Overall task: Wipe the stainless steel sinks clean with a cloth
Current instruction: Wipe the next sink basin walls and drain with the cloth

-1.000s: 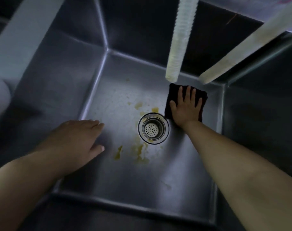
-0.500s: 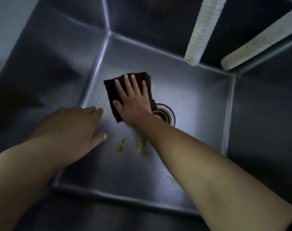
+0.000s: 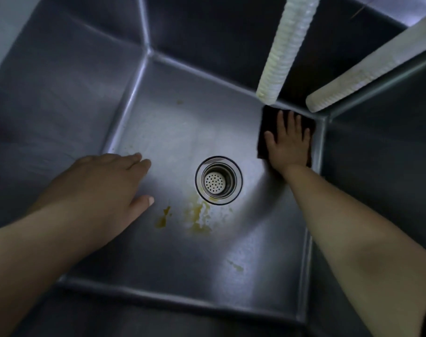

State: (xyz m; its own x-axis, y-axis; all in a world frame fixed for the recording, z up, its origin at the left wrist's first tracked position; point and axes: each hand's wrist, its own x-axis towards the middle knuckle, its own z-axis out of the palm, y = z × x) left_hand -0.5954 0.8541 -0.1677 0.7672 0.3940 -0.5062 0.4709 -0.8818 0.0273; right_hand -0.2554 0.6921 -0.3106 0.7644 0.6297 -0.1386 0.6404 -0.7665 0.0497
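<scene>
Right hand (image 3: pixel 288 145) grip flat, fingers spread, pressing dark square folded cloth (image 3: pixel 268 122) upper right of stainless steel sink (image 3: pixel 173 132). Left hand (image 3: pixel 102 188) relaxed, empty. I judge cloth soft, light; press flat, don't pinch.

Dim light; two pale ribbed hoses (image 3: pixel 283 52) hang above, a pale surface (image 3: pixel 3 25) at upper left.
</scene>
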